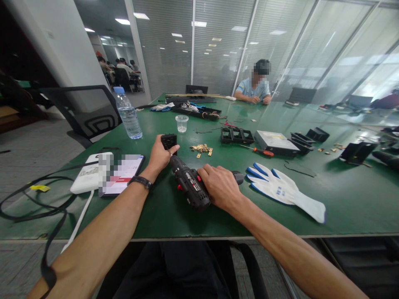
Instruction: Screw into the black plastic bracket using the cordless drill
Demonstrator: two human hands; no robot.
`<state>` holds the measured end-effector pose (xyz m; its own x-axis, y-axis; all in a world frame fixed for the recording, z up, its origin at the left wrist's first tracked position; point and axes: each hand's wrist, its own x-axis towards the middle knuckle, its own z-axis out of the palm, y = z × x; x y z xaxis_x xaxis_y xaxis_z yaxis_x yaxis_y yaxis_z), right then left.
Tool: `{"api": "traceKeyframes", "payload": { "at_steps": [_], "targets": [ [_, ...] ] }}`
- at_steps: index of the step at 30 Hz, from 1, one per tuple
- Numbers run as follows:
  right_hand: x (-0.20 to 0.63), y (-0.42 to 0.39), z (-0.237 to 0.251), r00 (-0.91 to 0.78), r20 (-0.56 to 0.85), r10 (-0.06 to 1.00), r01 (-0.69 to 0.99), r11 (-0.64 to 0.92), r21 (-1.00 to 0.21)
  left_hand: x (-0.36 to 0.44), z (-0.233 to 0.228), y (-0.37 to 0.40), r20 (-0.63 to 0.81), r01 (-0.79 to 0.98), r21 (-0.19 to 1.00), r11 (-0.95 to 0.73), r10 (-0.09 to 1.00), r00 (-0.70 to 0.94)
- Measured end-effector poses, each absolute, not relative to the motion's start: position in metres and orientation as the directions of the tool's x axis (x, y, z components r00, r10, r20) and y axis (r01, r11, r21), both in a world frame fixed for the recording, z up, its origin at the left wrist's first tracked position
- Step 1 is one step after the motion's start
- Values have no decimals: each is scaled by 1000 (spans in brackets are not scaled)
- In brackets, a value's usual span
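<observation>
My right hand is wrapped round the grip of a black cordless drill with red buttons. The drill lies on its side over the green table, its front end pointing away to the left. My left hand holds a small black plastic part, thumb along its near side. The drill's tip is at this part, close to the left thumb; whether it touches a screw is too small to tell. A pile of small brass-coloured metal plates lies just right of the left hand.
Left are a phone, a white power bank with cables, and a water bottle. A plastic cup stands ahead. To the right are a glove, a screwdriver and black frames. Another person sits opposite.
</observation>
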<state>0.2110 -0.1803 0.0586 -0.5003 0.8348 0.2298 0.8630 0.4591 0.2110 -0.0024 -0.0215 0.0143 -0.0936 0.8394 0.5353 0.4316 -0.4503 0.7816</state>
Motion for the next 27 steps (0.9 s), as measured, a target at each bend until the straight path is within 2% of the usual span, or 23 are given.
{"api": "traceKeyframes", "payload": {
  "at_steps": [27],
  "targets": [
    [211,-180,60,-494,227,839,867,456,202,-4,14,-20,528,432,784,-446,844,-88]
  ]
}}
